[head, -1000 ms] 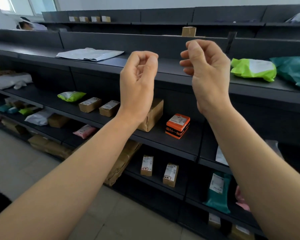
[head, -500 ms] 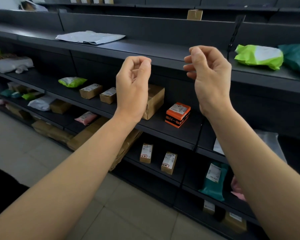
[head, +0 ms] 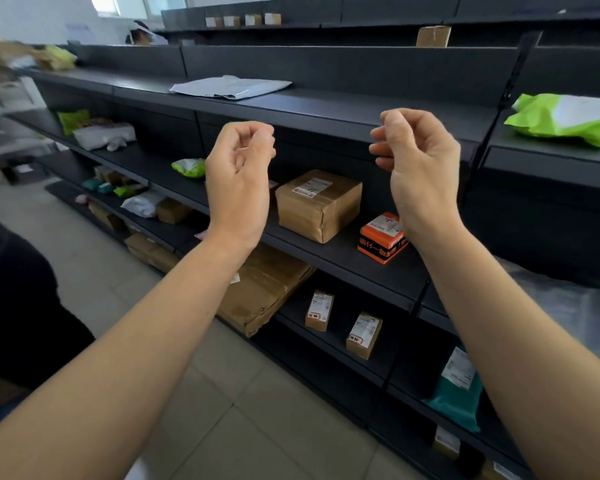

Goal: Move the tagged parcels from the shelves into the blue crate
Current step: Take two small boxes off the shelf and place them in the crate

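Two empty hands, the left hand (head: 238,183) and right hand (head: 421,168), are raised before the shelves (head: 343,109), which carry one orange box (head: 381,239), one large brown box (head: 317,206), two small upright cartons (head: 319,310) (head: 363,335) and one flat white mailer (head: 231,86).

You face dark grey, nearly black shelves (head: 343,109). On them you see a plain brown cardboard box (head: 317,206) with a white label, an orange box (head: 381,239) with a black band and white label, a lime-green bag (head: 565,119) with a white patch, a pale grey mailer (head: 231,87) and a teal bag (head: 456,396). The floor tiles (head: 257,427) are light grey.
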The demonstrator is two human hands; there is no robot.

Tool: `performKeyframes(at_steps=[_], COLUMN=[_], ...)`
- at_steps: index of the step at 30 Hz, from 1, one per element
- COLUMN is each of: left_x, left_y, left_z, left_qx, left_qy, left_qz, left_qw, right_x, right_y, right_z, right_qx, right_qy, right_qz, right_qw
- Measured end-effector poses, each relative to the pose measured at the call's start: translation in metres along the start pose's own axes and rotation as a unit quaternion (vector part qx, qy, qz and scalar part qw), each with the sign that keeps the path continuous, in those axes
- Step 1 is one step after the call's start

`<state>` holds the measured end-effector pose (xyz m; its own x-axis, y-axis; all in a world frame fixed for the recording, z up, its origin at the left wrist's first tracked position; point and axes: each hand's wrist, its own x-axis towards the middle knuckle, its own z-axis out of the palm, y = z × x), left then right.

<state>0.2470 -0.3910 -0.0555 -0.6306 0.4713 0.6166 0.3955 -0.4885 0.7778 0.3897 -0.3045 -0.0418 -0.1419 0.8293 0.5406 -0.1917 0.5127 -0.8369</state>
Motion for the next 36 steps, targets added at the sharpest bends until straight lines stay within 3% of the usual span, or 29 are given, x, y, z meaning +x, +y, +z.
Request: performKeyframes(at_steps=[11,25,36], left_x=[0.051,0.18,0.23], left_y=[-0.046,-0.151,-0.24], left_z=[-0.05,-0.15,-0.145], left_qx=[-0.007,0.004,0.055], left_qy=[0.038,0.002,0.009], left_qz=[-0.01,-0.021,-0.057], left_qw=[0.999,1.0,0.997], right_x=[0.013,0.056,0.115], right_y=[0.032,0.103,0.185], right_z=[0.064,0.265,0.306], right_qx=[-0.015,-0.014,-0.079], right_qy=[-0.003,-0.039,-0.093], right_qz=[0.007,0.037,0.081], right_qw=[1.0,0.998,0.989])
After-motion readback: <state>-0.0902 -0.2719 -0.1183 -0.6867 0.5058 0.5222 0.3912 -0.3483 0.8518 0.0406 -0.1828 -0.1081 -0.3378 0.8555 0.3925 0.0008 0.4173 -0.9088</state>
